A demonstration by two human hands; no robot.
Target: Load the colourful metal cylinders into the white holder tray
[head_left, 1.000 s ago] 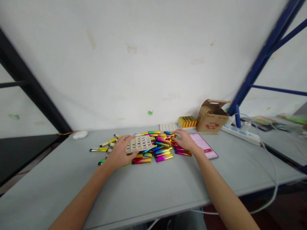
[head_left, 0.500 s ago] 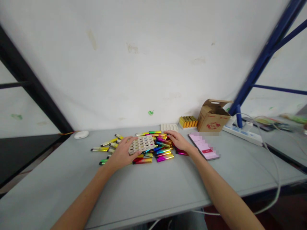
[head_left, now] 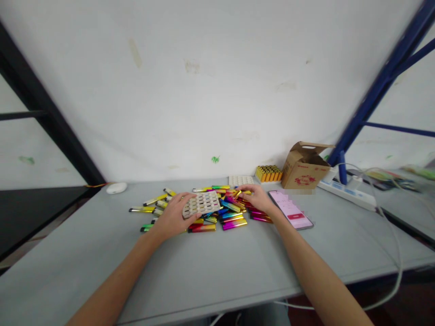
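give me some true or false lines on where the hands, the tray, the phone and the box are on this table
1. The left hand grips the grid tray above the pile of coloured sticks. True.
2. The phone has a dark screen. False: its screen is lit pink.
3. The right hand lies on the pile, just left of the phone. True.
4. The cardboard box stands at the left end of the table. False: it stands to the right, by the wall, with its top open.
5. A white round thing lies apart from the pile, to its left. True.
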